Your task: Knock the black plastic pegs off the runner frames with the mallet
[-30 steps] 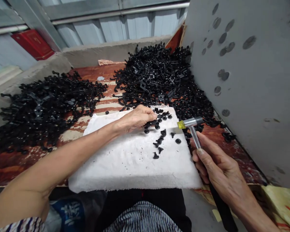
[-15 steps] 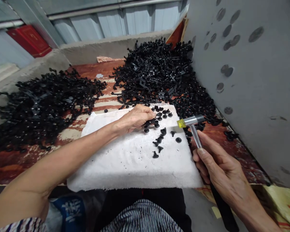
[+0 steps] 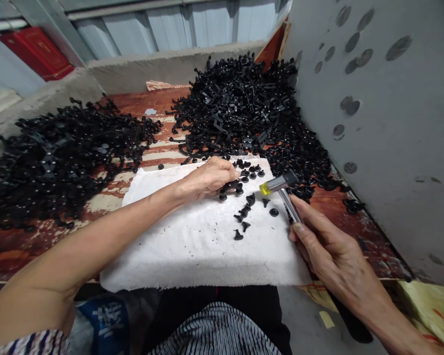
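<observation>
Small yellow-tipped metal hammer [image 3: 279, 183], tilted above scattered black plastic pieces [image 3: 246, 197].

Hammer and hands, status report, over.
Right hand grips small hammer, head over white pad. Left hand pinches black plastic pieces on pad. Heaps of black parts close behind, nothing between hammer and pieces.

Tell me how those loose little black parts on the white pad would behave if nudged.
The small black parts look like light moulded plastic, so they would probably skid or scatter easily. Their round caps suggest some may roll in an arc. The fibrous white pad likely damps that, and the left hand already pins a few.
</observation>
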A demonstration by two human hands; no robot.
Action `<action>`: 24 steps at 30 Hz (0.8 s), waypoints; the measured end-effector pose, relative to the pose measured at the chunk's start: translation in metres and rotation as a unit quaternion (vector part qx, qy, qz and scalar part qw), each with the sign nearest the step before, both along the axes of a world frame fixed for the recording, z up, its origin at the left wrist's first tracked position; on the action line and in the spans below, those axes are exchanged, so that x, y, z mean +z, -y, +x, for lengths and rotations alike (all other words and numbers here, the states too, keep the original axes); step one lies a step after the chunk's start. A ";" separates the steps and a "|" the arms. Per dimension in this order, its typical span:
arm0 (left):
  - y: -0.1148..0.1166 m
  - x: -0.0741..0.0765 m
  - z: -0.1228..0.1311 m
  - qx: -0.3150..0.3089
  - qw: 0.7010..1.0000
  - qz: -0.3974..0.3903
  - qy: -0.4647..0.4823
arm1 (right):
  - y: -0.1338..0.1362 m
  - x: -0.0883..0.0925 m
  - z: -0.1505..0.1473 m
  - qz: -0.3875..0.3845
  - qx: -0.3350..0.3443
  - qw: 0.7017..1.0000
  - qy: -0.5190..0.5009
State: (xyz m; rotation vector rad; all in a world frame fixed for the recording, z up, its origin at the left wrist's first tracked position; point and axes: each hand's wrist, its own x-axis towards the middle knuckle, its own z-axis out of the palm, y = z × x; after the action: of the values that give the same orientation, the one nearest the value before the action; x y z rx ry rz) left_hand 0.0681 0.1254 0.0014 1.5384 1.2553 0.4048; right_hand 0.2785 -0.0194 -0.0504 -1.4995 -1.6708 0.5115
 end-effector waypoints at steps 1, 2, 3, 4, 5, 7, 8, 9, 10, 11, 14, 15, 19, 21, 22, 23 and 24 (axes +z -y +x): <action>0.000 0.000 0.000 -0.004 1.000 0.010 -0.002 | -0.003 0.004 -0.001 0.005 0.001 1.000 0.004; 0.001 0.000 0.000 -0.007 1.000 0.017 -0.005 | -0.007 0.008 -0.003 0.008 -0.001 1.000 0.005; 0.002 0.001 0.000 -0.008 1.000 0.020 -0.008 | -0.011 0.013 -0.005 0.015 -0.002 1.000 0.007; 0.002 0.001 0.000 -0.008 1.000 0.021 -0.012 | -0.016 0.018 -0.007 0.028 -0.001 0.999 0.014; 0.003 0.001 0.000 -0.007 1.000 0.020 -0.013 | -0.021 0.022 -0.009 0.048 0.004 0.998 0.027; 0.003 0.001 0.000 -0.007 1.000 0.021 -0.013 | -0.033 0.027 -0.012 0.096 0.014 0.993 0.064; 0.003 0.001 0.000 -0.008 1.000 0.023 -0.011 | -0.038 0.027 -0.012 0.111 0.021 0.990 0.087; 0.003 0.001 0.001 -0.008 1.000 0.026 -0.011 | -0.043 0.026 -0.012 0.116 0.030 0.986 0.115; 0.002 0.000 0.001 -0.008 0.999 0.029 -0.012 | -0.048 0.024 -0.011 0.106 0.040 0.983 0.146; 0.002 0.000 0.001 -0.008 0.999 0.032 -0.014 | -0.051 0.023 -0.009 0.090 0.049 0.979 0.176; 0.001 -0.002 -0.001 -0.009 0.999 0.038 -0.014 | -0.052 0.026 -0.006 0.074 0.059 0.974 0.207; 0.001 -0.003 -0.002 -0.012 0.999 0.039 -0.011 | -0.050 0.030 -0.006 0.088 0.050 0.976 0.192; 0.001 -0.004 -0.003 -0.026 0.999 0.039 0.016 | -0.045 0.041 -0.011 0.145 0.008 0.975 0.170; 0.002 -0.002 -0.001 -0.017 0.999 0.043 0.006 | -0.046 0.038 -0.011 0.115 0.040 0.969 0.214; 0.003 -0.001 0.000 -0.011 0.999 0.048 -0.004 | -0.047 0.035 -0.011 0.095 0.057 0.968 0.226; 0.003 0.000 0.001 -0.009 0.999 0.051 -0.015 | -0.047 0.031 -0.010 0.081 0.065 0.969 0.223; 0.004 0.001 0.002 -0.010 0.998 0.055 -0.023 | -0.048 0.027 -0.009 0.084 0.055 0.973 0.209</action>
State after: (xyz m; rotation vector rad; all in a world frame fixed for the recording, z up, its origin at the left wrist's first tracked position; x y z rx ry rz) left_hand 0.0701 0.1215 0.0024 1.6594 1.2697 0.4342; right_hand 0.2693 0.0281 -0.0229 -1.4648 -2.0726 0.1059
